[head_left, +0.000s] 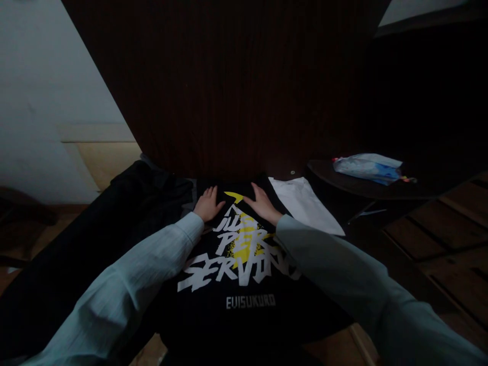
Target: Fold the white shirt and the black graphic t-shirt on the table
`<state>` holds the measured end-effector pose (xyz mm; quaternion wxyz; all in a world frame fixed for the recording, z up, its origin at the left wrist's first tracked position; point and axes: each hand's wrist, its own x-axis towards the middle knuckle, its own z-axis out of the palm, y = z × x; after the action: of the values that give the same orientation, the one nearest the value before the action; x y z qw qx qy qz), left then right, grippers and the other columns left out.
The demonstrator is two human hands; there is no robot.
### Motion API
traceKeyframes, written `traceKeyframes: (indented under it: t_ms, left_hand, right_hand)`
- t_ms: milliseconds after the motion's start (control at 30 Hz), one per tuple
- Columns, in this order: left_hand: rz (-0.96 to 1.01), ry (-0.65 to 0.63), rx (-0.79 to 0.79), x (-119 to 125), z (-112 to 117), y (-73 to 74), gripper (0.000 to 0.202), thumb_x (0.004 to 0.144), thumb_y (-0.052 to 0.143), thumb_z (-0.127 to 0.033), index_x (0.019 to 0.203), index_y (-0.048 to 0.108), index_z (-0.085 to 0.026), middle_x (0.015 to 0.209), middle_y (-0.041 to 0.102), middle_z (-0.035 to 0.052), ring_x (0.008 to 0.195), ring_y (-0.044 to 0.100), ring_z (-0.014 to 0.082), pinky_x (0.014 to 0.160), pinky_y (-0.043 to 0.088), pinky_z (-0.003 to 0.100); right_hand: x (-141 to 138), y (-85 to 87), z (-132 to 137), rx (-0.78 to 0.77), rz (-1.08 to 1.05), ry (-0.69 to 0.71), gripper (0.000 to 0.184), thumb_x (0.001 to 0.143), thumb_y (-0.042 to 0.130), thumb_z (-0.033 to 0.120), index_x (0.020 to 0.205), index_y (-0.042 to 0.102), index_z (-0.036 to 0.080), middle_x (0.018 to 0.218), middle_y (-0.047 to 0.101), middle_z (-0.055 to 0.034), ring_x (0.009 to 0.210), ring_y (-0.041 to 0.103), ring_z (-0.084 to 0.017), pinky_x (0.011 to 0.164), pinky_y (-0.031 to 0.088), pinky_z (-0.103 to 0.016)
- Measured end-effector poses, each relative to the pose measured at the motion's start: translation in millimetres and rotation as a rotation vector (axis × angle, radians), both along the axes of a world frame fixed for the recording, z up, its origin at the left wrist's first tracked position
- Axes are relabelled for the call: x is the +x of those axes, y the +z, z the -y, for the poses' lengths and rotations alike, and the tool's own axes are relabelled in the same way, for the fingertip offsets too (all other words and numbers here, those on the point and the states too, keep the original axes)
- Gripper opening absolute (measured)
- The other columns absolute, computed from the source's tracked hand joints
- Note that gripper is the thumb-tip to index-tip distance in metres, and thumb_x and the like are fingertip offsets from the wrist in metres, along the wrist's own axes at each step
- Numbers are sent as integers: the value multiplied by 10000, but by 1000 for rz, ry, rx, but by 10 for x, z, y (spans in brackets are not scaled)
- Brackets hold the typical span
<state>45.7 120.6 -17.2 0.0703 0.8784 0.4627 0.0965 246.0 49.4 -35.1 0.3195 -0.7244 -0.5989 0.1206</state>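
A black T-shirt [206,315] with large white lettering and a yellow print lies spread out in front of me. My left hand [208,204] rests on its far left part, fingers stretched out and thumb apart. On the far right part lies my right hand [263,203], also with fingers extended and thumb pointing inward. Both hands press flat near the top of the print, and neither grips anything. The shirt's near edge hangs toward me, and its far edge is dark and hard to make out.
Dark clothing [125,213] is heaped to the left. A folded white cloth [305,203] lies to the right. Beyond it, a plastic package [368,168] sits on a rounded dark shelf [335,183]. A dark wooden panel [244,91] stands upright behind the shirt.
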Motion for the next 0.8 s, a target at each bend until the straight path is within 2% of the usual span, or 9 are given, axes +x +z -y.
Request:
traceKeyframes:
  t_ms: [67, 167, 333, 433, 533, 600, 667, 733, 800]
  left_hand:
    - [-62, -79, 64, -20, 136, -145, 625, 839, 369, -435, 1329, 296, -54, 1408, 274, 181, 1310, 216, 283, 1041, 229, 397]
    - [-121, -93, 90, -52, 206, -270, 588, 859, 298, -457, 1322, 339, -98, 1408, 290, 149, 1314, 215, 265, 1050, 211, 417]
    - [-106, -102, 109, -73, 162, -308, 623, 858, 272, -492, 1319, 348, -80, 1403, 298, 154, 1314, 215, 261, 1057, 203, 418]
    - [-84, -102, 129, -83, 154, -326, 603, 857, 270, -506, 1311, 368, -121, 1396, 322, 134, 1308, 233, 255, 1051, 219, 419]
    - [-90, -88, 158, -82, 187, -324, 581, 862, 274, -497, 1305, 379, -137, 1395, 327, 133, 1306, 236, 260, 1042, 237, 420]
    - [-106, -74, 189, -75, 224, -263, 570, 862, 292, -487, 1292, 394, -127, 1404, 304, 145, 1310, 222, 272, 1037, 243, 429]
    - [-125, -63, 225, -81, 253, -125, 532, 862, 323, -467, 1268, 419, -137, 1410, 293, 140, 1306, 228, 270, 1032, 253, 426]
    - [-168, -35, 216, -124, 250, 78, 466, 859, 358, -437, 1213, 467, -154, 1364, 375, 130, 1254, 334, 255, 999, 312, 389]
    - [-248, 17, 126, -210, 203, 300, 409, 853, 376, -426, 1123, 524, -158, 1236, 509, 126, 1122, 485, 237, 898, 407, 330]
  right_hand:
    - [-125, -94, 128, -48, 224, 124, 594, 822, 402, 452, 1329, 325, 150, 1416, 268, -126, 1322, 183, -255, 1057, 178, -456]
    - [-174, -184, 211, -132, 394, 190, 564, 858, 325, 464, 1323, 353, 147, 1427, 248, -109, 1329, 163, -248, 1061, 152, -457]
    - [-111, -226, 188, -129, 423, 186, 624, 860, 261, 526, 1345, 317, 137, 1434, 230, -105, 1331, 158, -240, 1060, 160, -451]
    - [-106, -216, 194, -67, 406, 165, 649, 861, 249, 530, 1378, 233, 139, 1451, 173, -94, 1339, 125, -220, 1064, 158, -441]
    - [-119, -202, 213, -70, 416, 226, 633, 869, 237, 516, 1379, 227, 141, 1447, 193, -81, 1340, 129, -197, 1067, 160, -429]
    - [-128, -194, 220, -124, 426, 270, 624, 870, 228, 521, 1361, 281, 140, 1431, 242, -77, 1333, 160, -194, 1068, 165, -423]
    - [-135, -186, 221, -165, 429, 272, 622, 872, 214, 522, 1349, 311, 135, 1425, 257, -75, 1330, 173, -198, 1069, 161, -419]
    - [-139, -177, 219, -183, 428, 266, 624, 874, 207, 518, 1351, 307, 129, 1427, 253, -75, 1330, 170, -199, 1071, 155, -416]
    - [-141, -167, 217, -191, 424, 266, 624, 874, 209, 514, 1352, 305, 125, 1427, 250, -78, 1330, 171, -199, 1071, 155, -412]
